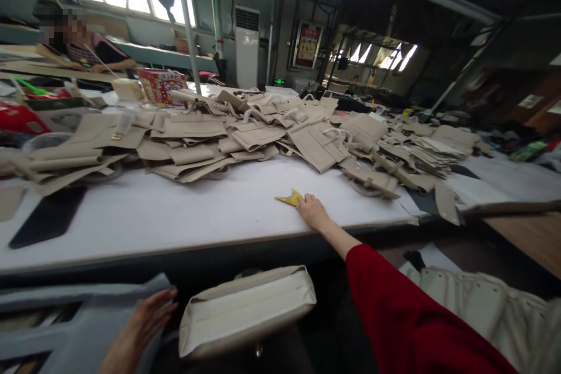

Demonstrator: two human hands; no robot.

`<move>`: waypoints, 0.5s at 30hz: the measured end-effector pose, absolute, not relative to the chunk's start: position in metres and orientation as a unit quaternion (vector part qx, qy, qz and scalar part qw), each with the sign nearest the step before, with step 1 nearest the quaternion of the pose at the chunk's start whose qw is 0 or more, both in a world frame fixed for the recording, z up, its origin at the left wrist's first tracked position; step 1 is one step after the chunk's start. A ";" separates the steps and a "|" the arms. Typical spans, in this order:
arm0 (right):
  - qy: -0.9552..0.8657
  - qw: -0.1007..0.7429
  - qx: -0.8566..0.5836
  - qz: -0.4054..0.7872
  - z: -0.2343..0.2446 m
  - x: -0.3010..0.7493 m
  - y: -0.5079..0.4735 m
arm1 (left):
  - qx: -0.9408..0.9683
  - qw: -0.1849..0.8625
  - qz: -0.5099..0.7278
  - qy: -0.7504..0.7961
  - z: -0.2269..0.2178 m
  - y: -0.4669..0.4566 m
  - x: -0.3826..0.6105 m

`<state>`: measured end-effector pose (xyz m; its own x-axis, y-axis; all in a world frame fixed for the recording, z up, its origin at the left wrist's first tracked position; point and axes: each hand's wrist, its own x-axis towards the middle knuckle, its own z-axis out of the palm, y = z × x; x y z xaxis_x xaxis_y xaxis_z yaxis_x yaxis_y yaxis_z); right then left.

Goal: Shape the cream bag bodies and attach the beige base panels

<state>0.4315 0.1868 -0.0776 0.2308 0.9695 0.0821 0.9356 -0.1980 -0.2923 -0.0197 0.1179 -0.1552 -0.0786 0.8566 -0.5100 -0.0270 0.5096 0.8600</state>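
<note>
My right hand [312, 212] is at the front of the white-covered table [210, 216], its fingers closed on the near end of a small yellow forked piece [288, 197]. That piece lies at table level with its points to the left; I cannot make out its exact kind. Below the table edge, a beige bag [248, 310] with a pale, flat panel facing up rests near my lap, slightly tilted. To its left, my left hand [151, 318] has its fingers stretched out, holding nothing and apart from the bag.
Beige bag parts [258, 134] lie heaped across the table. A dark flat slab [48, 216] is at left, near a red patterned box [162, 86]. Pale pieces [477, 298] are stacked at lower right; a grey frame [87, 310] stands lower left. A person [87, 49] sits at far left.
</note>
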 end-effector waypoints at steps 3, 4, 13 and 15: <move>-0.581 0.181 -0.786 0.108 -0.074 0.443 0.171 | 0.462 0.609 0.322 0.559 -0.125 0.163 -0.005; -0.559 0.205 -0.794 0.126 -0.072 0.446 0.159 | 0.498 0.619 0.301 0.528 -0.115 0.175 0.008; -0.167 0.434 -0.774 0.430 -0.137 0.354 -0.005 | 0.677 0.712 -0.007 0.187 -0.060 0.184 0.197; -0.102 0.481 -0.714 0.499 -0.151 0.326 -0.019 | 0.669 0.723 -0.092 0.147 -0.064 0.173 0.236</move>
